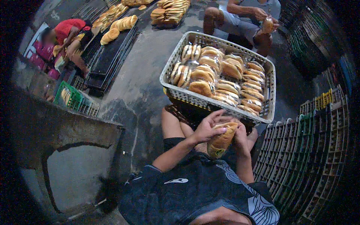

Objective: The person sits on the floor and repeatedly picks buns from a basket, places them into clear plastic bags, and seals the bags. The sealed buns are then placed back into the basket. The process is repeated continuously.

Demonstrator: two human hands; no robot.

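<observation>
In my lap I hold a golden-brown bread roll (pixel 220 140) in a clear plastic bag, with a small round label near its lower end. My left hand (pixel 208 128) grips it from the left, its thumb against the upper part and its other fingers slightly smeared by motion near the top. From the right, my right hand (pixel 240 139) closes round the roll's side, its fingertips partly hidden. Just beyond my hands stands a pale plastic crate (pixel 270 101) holding several bagged breads (pixel 202 88), packed in rows and stacks.
Stacked crates (pixel 300 157) rise at my right. At far left a person in red (pixel 73 30) bends beside dark trays (pixel 108 60) and a green crate (pixel 71 96). Breads (pixel 170 13) lie in piles at the back. Another person (pixel 240 18) sits opposite, holding a bread.
</observation>
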